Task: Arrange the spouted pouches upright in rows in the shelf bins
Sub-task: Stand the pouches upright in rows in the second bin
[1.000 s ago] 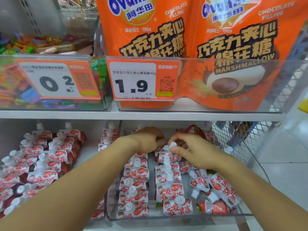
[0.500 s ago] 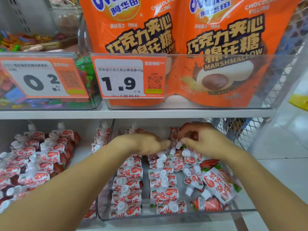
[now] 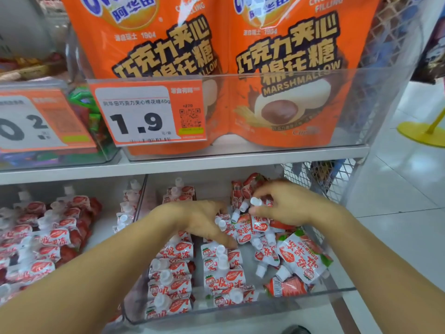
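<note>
Red-and-white spouted pouches fill a clear bin [image 3: 240, 307] on the lower shelf. Two upright rows [image 3: 173, 268] stand at its left and middle; loose pouches [image 3: 298, 259] lie jumbled at its right. My right hand [image 3: 286, 203] is over the back of the jumble, its fingers curled round the white cap of a pouch [image 3: 258, 222]. My left hand [image 3: 199, 220] reaches into the middle row, fingers curved down among the pouches; whether it grips one is hidden.
A second bin of the same pouches [image 3: 48, 235] sits to the left. Above, a shelf edge [image 3: 183, 165] carries bins of orange marshmallow bags [image 3: 284, 68] and a 1.9 price tag [image 3: 147, 112]. A wire mesh side panel [image 3: 320, 179] closes the right.
The view has shifted closer and to the right. My right hand has pulled a pouch up by its cap at the back right; my left hand dropped lower into the middle row.
</note>
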Motion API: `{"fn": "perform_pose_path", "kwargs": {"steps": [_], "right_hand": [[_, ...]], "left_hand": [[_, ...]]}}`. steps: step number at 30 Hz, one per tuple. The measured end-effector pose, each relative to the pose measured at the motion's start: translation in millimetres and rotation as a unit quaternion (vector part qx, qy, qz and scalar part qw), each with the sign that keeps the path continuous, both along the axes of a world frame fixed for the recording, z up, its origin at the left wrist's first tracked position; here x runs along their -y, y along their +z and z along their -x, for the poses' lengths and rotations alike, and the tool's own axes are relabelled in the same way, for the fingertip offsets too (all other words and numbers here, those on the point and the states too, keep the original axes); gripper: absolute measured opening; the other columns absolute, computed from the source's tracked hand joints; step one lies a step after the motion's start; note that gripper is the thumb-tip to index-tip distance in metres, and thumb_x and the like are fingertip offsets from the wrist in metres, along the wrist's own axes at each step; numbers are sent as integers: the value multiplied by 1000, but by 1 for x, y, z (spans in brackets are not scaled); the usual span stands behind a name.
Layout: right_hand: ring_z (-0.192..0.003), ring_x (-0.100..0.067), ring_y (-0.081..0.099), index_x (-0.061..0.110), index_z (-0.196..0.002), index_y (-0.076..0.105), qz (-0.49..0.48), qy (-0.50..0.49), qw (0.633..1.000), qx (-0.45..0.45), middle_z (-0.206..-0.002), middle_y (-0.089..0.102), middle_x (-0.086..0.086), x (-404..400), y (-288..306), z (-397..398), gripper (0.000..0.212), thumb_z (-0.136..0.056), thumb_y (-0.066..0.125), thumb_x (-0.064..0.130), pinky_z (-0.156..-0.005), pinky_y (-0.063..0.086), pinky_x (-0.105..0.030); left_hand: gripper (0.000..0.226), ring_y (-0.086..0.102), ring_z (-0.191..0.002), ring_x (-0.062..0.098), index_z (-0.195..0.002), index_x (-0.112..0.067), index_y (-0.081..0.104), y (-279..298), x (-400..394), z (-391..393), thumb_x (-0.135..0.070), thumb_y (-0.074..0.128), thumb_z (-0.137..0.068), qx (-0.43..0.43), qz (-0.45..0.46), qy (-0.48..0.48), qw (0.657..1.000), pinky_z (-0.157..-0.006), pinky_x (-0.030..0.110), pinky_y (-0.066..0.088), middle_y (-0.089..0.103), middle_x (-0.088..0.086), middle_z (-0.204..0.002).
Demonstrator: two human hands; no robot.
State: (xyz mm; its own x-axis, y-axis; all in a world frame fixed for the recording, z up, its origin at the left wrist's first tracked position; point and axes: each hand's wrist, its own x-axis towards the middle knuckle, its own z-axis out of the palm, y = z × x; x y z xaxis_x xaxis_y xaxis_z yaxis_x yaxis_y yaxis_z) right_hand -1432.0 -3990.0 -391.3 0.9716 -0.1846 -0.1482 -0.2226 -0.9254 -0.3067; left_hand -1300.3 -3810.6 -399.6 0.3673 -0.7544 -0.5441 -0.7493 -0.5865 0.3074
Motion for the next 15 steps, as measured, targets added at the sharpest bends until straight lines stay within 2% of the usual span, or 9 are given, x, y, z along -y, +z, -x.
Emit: {"fn": "perform_pose_path", "kwargs": {"steps": [3, 7, 9, 11, 13, 14, 15], "right_hand": [[-80, -14, 58, 31, -99, 60, -37, -11, 995, 91, -88, 62, 11, -4, 13, 5, 23, -95, 55, 53, -69, 46, -28], [-95, -16, 62, 29, -110, 63, -121, -21, 977, 172, -106, 69, 4, -15, 13, -4, 26, -95, 58, 49, -87, 50, -32], [-96, -17, 64, 23, -105, 66, -162, -32, 962, 220, -106, 72, 1, -24, 10, -15, 17, -97, 61, 37, -85, 48, -29], [-95, -24, 66, 12, -104, 72, -153, -39, 951, 267, -103, 74, -7, -33, 4, -30, 16, -98, 61, 23, -77, 43, -24], [-95, -25, 66, 7, -104, 74, -137, -32, 950, 278, -102, 75, -8, -42, -3, -46, 17, -98, 61, 16, -74, 41, -23], [-96, -24, 65, 9, -106, 73, -129, -24, 953, 275, -103, 74, -5, -46, -8, -53, 16, -97, 61, 16, -74, 41, -24], [-97, -21, 64, 11, -109, 72, -125, -17, 957, 262, -106, 73, -3, -48, -15, -60, 17, -97, 62, 16, -74, 40, -25]], "left_hand": [[95, 51, -119, 16, -139, -31, 38, -2, -1, -3, -76, 69, -62, -3, 12, 2, 1000, -93, 28, 41, 50, -8, -139], [98, 50, -122, 16, -140, -34, 38, -4, -3, -5, -79, 69, -58, -7, 20, 5, 1000, -103, 32, 42, 49, -10, -141], [96, 49, -125, 16, -142, -33, 38, -4, -6, -4, -78, 67, -62, 2, 28, 1, 1000, -105, 31, 40, 47, -10, -143], [94, 45, -131, 17, -146, -31, 33, -6, -8, 0, -76, 62, -70, 14, 40, -10, 999, -108, 32, 37, 42, -8, -149], [89, 41, -136, 18, -150, -31, 28, -8, -12, 6, -74, 56, -77, 42, 53, -40, 997, -111, 32, 35, 35, -6, -154], [83, 44, -133, 20, -148, -30, 31, -7, -15, 9, -72, 53, -81, 67, 63, -56, 994, -108, 31, 38, 39, -4, -152], [73, 52, -122, 20, -141, -27, 42, -5, -19, 11, -70, 53, -83, 95, 82, -72, 989, -100, 30, 44, 50, 0, -142]]}}
